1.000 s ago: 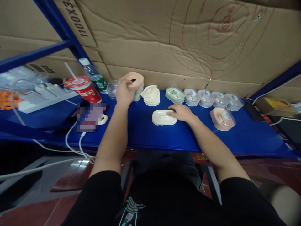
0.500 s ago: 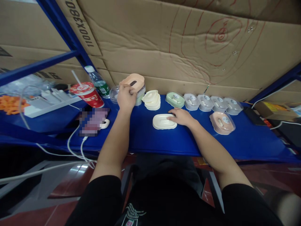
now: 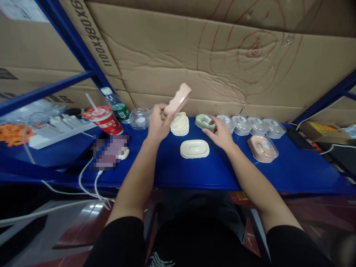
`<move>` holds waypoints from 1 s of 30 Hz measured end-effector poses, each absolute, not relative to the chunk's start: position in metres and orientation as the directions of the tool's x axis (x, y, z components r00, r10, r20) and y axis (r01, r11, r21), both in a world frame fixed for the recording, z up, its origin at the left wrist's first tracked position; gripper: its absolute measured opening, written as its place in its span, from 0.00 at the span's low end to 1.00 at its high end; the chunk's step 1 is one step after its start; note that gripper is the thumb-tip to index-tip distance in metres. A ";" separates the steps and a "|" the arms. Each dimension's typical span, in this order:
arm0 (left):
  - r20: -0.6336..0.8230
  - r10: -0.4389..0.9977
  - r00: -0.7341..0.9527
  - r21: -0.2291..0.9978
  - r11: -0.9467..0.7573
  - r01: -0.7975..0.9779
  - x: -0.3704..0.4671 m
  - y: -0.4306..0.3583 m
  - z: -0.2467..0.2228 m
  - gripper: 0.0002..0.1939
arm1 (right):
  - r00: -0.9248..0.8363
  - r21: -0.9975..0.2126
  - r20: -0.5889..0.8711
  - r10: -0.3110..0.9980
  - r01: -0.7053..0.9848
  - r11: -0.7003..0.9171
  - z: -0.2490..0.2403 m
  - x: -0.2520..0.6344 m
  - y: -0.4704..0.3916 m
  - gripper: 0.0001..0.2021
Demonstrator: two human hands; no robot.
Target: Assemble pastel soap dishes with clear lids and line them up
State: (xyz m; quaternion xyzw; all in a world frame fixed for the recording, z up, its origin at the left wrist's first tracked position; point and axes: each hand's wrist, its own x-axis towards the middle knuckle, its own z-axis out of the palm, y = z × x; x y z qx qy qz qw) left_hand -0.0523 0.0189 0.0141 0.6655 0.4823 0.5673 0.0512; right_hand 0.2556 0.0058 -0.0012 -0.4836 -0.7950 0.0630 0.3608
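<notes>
My left hand (image 3: 160,124) is closed on a pink, wavy-edged plastic case piece (image 3: 179,98), held up on its side above the table. Just below and right of that piece lies a stack of cream wavy-edged pieces (image 3: 179,125). My right hand (image 3: 221,134) has its thumb and fingers apart at the right end of a green case (image 3: 203,120); whether it touches the case I cannot tell. On the blue table between my forearms rests a cream oval plastic tray (image 3: 194,148), with neither hand on it.
Several grey lidded cases (image 3: 241,125) line the back right, with a pink lidded case (image 3: 263,148) in front of them. At left stand a clear container (image 3: 139,118), a red cup (image 3: 104,120), a water bottle (image 3: 118,105), a phone (image 3: 111,150) and a power strip (image 3: 62,128).
My left hand has turned the pink piece from lying flat to on edge and brought it rightward. My right hand has left the cream tray and moved to the green case.
</notes>
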 end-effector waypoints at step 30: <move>-0.089 0.811 0.578 0.387 -0.507 0.771 -0.026 0.005 0.010 0.30 | -0.386 -0.230 -0.312 0.868 0.917 0.325 0.021 0.250 -0.004 0.30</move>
